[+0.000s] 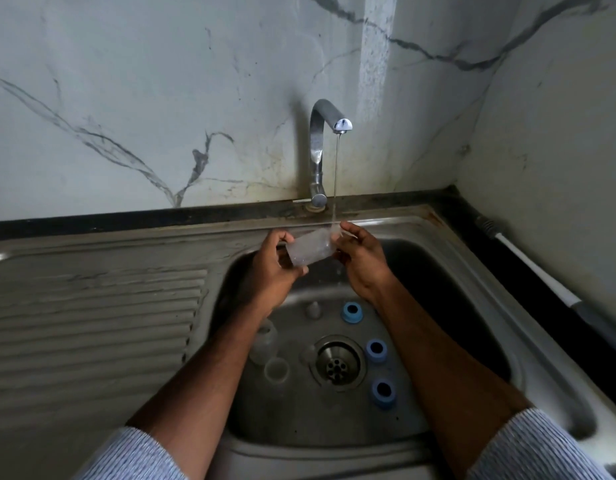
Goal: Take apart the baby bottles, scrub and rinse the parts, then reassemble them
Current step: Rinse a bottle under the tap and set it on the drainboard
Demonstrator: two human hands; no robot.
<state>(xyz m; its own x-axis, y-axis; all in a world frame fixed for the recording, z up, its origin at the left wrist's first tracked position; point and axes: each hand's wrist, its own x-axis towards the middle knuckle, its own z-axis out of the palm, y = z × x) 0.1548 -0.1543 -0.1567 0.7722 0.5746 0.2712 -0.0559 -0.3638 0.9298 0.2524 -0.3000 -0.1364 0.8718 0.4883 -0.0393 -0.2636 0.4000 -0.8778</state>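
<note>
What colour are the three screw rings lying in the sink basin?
Blue, all three screw rings, right of the drain; clearest in the head view.

Blue rings (pixel 375 349) flank the drain (pixel 337 363) rightward; clear bottle parts (pixel 265 342) crowd its left.

Head-worn view, down over sink (pixel 472 271)

Marble-veined wall (pixel 161 98); steel sink (pixel 92 306); chrome tap (pixel 317 150).
</note>
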